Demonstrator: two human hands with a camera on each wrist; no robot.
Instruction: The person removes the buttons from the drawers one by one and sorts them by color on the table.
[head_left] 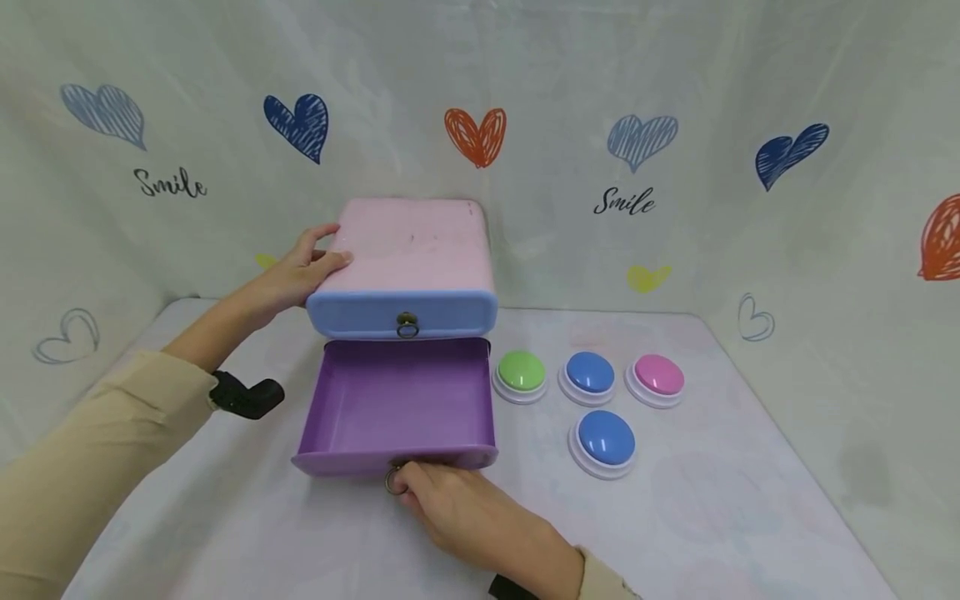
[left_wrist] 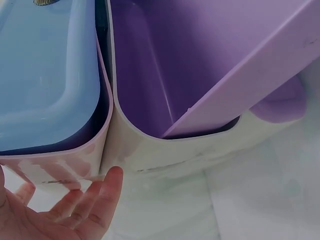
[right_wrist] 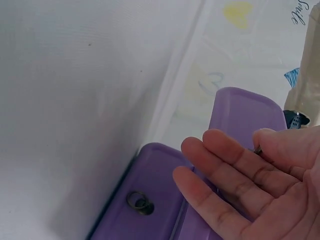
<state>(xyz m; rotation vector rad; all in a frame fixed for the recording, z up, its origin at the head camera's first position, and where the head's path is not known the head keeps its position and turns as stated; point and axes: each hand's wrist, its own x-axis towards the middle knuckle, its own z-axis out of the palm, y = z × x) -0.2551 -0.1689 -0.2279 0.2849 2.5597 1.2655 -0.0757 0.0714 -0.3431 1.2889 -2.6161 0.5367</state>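
- Drawer unit: pink housing [head_left: 412, 242] on the white table [head_left: 720, 500], against the patterned backdrop [head_left: 555, 50].
- Upper compartment: blue drawer [head_left: 352, 315], seated in the housing, with a metal ring [head_left: 407, 331] hanging at the centre of its front.
- Open compartment: purple drawer [head_left: 341, 464], directly below the blue one, extended toward the person with its interior visible.
- Lower front: a second purple drawer [right_wrist: 160, 167], seen in the right wrist view nearer the table, carries its own ring.
- Left hand [head_left: 300, 271]: fingers apart and relaxed, in contact with the left side of the housing; thumb on the top face near the edge.
- Right hand [head_left: 457, 512]: thumb and index finger clamped on the ring pull [head_left: 389, 487] of the extended drawer; remaining fingers extended.
- Push buttons, white bases, right of the drawer: green [head_left: 521, 372], blue [head_left: 590, 373] and pink [head_left: 660, 377] in a row; another blue [head_left: 607, 439] in front.
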